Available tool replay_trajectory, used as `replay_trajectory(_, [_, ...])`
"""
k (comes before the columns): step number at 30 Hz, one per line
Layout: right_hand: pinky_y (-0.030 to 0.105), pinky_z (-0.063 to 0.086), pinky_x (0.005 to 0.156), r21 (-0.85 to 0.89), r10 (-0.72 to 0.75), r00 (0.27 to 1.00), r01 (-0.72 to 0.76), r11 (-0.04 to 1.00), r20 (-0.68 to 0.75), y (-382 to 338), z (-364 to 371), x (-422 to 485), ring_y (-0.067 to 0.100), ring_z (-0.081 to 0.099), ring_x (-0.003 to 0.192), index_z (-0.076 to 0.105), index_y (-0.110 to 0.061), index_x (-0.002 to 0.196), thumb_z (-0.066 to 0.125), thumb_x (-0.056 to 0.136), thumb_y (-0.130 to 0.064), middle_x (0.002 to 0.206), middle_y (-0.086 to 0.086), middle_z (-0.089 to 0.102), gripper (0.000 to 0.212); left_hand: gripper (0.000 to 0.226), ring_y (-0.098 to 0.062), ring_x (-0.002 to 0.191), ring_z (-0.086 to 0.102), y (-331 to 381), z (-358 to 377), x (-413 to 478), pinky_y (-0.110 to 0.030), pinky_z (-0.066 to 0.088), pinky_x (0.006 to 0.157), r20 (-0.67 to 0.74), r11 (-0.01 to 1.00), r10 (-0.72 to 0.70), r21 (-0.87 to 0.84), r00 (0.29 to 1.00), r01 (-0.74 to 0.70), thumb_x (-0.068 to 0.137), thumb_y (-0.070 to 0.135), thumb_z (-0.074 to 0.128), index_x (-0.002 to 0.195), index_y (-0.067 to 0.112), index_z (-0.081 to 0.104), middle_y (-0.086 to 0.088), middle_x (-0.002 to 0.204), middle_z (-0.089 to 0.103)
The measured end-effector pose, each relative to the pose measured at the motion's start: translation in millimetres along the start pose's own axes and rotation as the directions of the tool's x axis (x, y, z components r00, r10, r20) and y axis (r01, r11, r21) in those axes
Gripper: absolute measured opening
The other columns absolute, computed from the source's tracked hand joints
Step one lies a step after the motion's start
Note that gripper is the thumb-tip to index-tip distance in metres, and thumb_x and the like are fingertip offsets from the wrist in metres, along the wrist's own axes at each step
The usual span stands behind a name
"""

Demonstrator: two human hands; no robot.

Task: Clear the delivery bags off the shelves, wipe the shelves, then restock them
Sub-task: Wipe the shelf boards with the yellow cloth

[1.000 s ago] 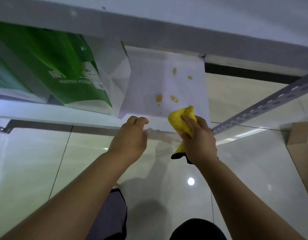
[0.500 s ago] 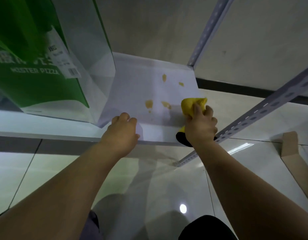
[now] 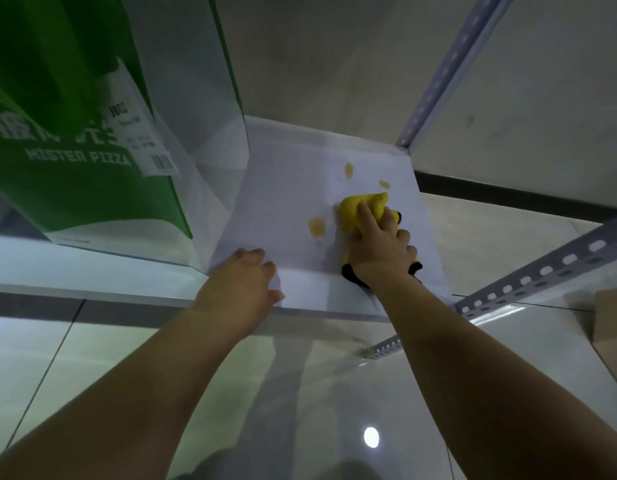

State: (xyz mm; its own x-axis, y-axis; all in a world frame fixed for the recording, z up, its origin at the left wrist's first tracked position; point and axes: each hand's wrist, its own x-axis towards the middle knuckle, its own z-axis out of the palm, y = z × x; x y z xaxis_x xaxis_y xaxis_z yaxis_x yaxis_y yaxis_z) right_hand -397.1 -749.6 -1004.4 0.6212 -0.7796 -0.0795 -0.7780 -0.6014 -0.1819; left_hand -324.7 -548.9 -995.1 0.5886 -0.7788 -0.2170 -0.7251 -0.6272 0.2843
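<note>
A white shelf [image 3: 286, 188] carries several brownish stains [image 3: 316, 226] near its right end. My right hand [image 3: 379, 247] grips a yellow cloth [image 3: 360, 207] with a black edge and presses it on the shelf among the stains. My left hand [image 3: 241, 282] rests on the shelf's front edge with its fingers curled over the lip. A green and white delivery bag [image 3: 78, 133] marked MISTER PIZZA stands on the shelf to the left, with a receipt stuck on its side.
Perforated metal uprights [image 3: 449, 67] frame the shelf's right end, and one rail [image 3: 542, 271] slants across the right. Glossy pale floor tiles [image 3: 92, 358] lie below. A cardboard box [image 3: 611, 327] stands at the far right.
My right hand has pushed the cloth from the shelf's front edge further in, over one of the stains. My head has moved closer. The left hand stays on the front edge.
</note>
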Motion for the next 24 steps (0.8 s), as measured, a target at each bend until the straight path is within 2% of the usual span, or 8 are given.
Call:
replay_trajectory(2, [0.051,0.023,0.098,-0.006,-0.140,0.990,0.140,0.990,0.002,-13.5,3.3,10.5,0.039,0.030,0.123,0.017,-0.044,0.142,0.034,0.096,-0.043,0.154,0.004,0.014,0.049,0.050,-0.023,0.134,0.027,-2.2,3.8,0.9,-0.030,0.022,0.109,-0.013,1.000,0.006,0.002,1.000,-0.006,0.092,0.042,0.048,0.133,0.015,0.045,-0.007,0.148,0.031])
replay_trajectory(6, [0.048,0.023,0.099,-0.081,-0.384,0.923,0.384,0.920,0.023,-32.5,9.2,18.2,0.036,0.029,0.126,0.016,-0.047,0.143,0.031,0.097,-0.044,0.155,-0.001,0.012,0.048,0.053,-0.024,0.139,0.017,-5.2,9.5,1.5,-0.031,0.016,0.111,-0.018,1.000,0.009,0.002,1.000,-0.009,0.094,0.042,0.042,0.140,0.016,0.035,-0.003,0.154,0.020])
replay_trajectory(11, [0.041,0.022,0.099,-0.079,-0.546,0.836,0.549,0.832,0.062,-14.7,9.0,-14.8,0.030,0.029,0.126,0.022,-0.048,0.141,0.035,0.096,-0.046,0.155,-0.006,0.014,0.047,0.056,-0.023,0.142,0.012,-3.4,8.6,-0.3,-0.031,0.014,0.112,-0.001,1.000,-0.006,0.007,1.000,0.006,0.095,0.043,0.039,0.143,0.017,0.029,-0.001,0.156,0.014])
replay_trajectory(14, [0.042,0.024,0.100,-0.102,-0.594,0.801,0.598,0.795,0.067,10.6,6.4,-42.1,0.030,0.030,0.126,0.024,-0.048,0.141,0.036,0.095,-0.047,0.155,-0.005,0.017,0.047,0.055,-0.022,0.141,0.014,-4.8,8.1,-4.6,-0.031,0.016,0.111,-0.025,1.000,0.007,-0.008,1.000,-0.007,0.095,0.043,0.040,0.143,0.018,0.030,0.000,0.156,0.016])
replay_trajectory(18, [0.041,0.025,0.099,-0.116,-0.559,0.826,0.563,0.818,0.071,29.2,4.3,-42.2,0.029,0.030,0.123,0.018,-0.050,0.141,0.034,0.096,-0.044,0.154,-0.006,0.016,0.049,0.055,-0.022,0.141,0.016,-6.1,7.9,-4.9,-0.032,0.018,0.111,-0.026,1.000,0.007,-0.013,1.000,-0.007,0.095,0.043,0.040,0.143,0.018,0.030,-0.001,0.156,0.017])
replay_trajectory(22, [0.045,0.025,0.097,-0.147,-0.334,0.942,0.336,0.930,0.036,9.2,7.6,-12.0,0.033,0.030,0.122,0.013,-0.048,0.142,0.034,0.097,-0.038,0.152,0.000,0.015,0.050,0.055,-0.022,0.142,0.015,-5.2,7.6,-5.0,-0.035,0.020,0.113,-0.007,0.999,-0.014,-0.029,1.000,0.014,0.095,0.042,0.040,0.143,0.019,0.030,-0.001,0.156,0.017])
replay_trajectory(24, [0.045,0.025,0.095,-0.139,-0.260,0.965,0.261,0.955,0.023,-6.3,10.3,-5.8,0.034,0.031,0.118,0.015,-0.047,0.140,0.036,0.096,-0.035,0.149,0.002,0.016,0.051,0.055,-0.023,0.141,0.016,-5.0,7.0,-4.5,-0.035,0.020,0.113,-0.027,1.000,-0.014,-0.023,1.000,0.014,0.095,0.042,0.041,0.143,0.019,0.031,-0.001,0.155,0.019])
